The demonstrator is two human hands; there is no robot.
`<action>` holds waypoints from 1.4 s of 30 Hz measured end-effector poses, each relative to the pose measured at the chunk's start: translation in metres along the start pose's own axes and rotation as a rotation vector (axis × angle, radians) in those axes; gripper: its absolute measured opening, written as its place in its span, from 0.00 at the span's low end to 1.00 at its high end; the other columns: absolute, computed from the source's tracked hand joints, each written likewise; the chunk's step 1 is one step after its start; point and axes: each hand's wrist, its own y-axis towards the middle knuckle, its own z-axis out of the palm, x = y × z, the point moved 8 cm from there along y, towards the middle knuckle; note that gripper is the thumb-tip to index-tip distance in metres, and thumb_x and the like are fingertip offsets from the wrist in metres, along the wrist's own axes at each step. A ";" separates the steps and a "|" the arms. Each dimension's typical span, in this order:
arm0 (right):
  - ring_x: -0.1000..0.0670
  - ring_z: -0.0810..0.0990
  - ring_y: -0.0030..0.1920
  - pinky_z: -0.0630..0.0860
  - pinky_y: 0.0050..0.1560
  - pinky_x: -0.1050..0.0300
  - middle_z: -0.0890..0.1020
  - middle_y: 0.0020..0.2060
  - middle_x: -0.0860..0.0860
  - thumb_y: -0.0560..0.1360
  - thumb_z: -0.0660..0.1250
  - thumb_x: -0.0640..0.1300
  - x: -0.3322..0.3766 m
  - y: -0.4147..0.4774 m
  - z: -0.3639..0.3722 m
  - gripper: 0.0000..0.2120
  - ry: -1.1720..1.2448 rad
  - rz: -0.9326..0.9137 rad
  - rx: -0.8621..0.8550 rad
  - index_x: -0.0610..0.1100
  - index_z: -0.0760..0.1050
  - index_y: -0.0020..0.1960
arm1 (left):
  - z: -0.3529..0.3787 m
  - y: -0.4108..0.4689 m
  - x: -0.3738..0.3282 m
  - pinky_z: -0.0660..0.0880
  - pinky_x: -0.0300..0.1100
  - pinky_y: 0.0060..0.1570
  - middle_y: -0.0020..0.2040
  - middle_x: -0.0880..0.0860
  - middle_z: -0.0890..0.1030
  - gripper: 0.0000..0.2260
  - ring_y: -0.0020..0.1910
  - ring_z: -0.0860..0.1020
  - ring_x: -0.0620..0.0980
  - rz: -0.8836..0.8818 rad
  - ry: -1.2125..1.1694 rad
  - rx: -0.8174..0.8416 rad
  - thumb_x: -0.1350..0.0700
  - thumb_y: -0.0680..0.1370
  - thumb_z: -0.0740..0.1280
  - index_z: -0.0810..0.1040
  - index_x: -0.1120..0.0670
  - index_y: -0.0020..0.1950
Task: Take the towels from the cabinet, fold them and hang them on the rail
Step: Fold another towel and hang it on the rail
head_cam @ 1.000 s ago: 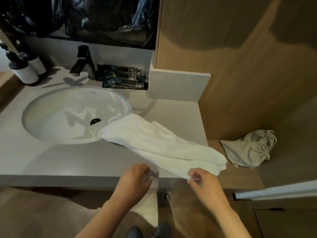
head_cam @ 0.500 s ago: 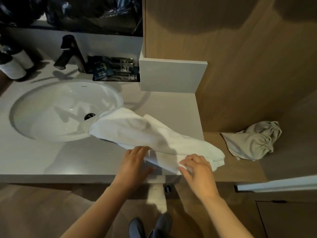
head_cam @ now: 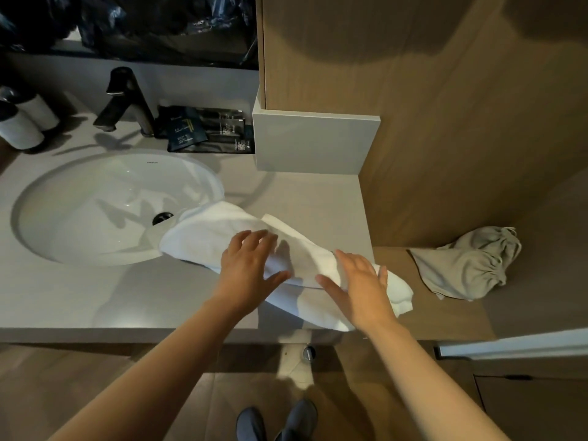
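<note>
A white towel [head_cam: 206, 235] lies folded lengthwise across the grey countertop [head_cam: 95, 297], its left end hanging over the rim of the sink [head_cam: 95, 205] and its right end near the counter's right edge. My left hand [head_cam: 249, 265] lies flat on the towel's middle with fingers spread. My right hand [head_cam: 358, 288] presses flat on the towel's right part, fingers straight. No rail or cabinet interior is in view.
A black tap [head_cam: 127, 100], two soap bottles [head_cam: 22, 122] and dark sachets [head_cam: 203, 132] stand behind the sink. A grey block [head_cam: 315, 141] meets the wood wall. A beige cloth bag [head_cam: 467, 265] lies on the lower wooden shelf at the right.
Both hands have moved up from the towel's near edge, where they pinched it, onto the top of the towel and now lie flat. The near edge has been folded over.
</note>
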 end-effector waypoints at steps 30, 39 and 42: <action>0.45 0.76 0.36 0.70 0.38 0.54 0.77 0.32 0.46 0.78 0.65 0.45 0.061 0.072 -0.023 0.15 0.413 0.017 0.013 0.40 0.73 0.35 | -0.024 0.009 0.031 0.76 0.45 0.55 0.52 0.49 0.81 0.14 0.50 0.77 0.47 -0.114 -0.251 -0.074 0.47 0.76 0.70 0.80 0.54 0.56; 0.49 0.77 0.38 0.78 0.43 0.50 0.80 0.37 0.49 0.81 0.62 0.48 0.116 0.051 -0.130 0.11 0.308 -0.316 -0.352 0.44 0.77 0.44 | -0.106 0.044 0.021 0.77 0.50 0.56 0.62 0.56 0.75 0.24 0.57 0.76 0.54 -0.031 -0.242 -0.308 0.47 0.73 0.72 0.74 0.56 0.65; 0.50 0.77 0.38 0.78 0.44 0.47 0.80 0.37 0.50 0.81 0.62 0.49 0.127 0.036 -0.142 0.11 0.354 -0.388 -0.350 0.45 0.77 0.44 | -0.122 0.058 0.019 0.72 0.53 0.64 0.67 0.56 0.73 0.25 0.64 0.72 0.54 -0.062 -0.378 -0.306 0.47 0.77 0.68 0.70 0.57 0.70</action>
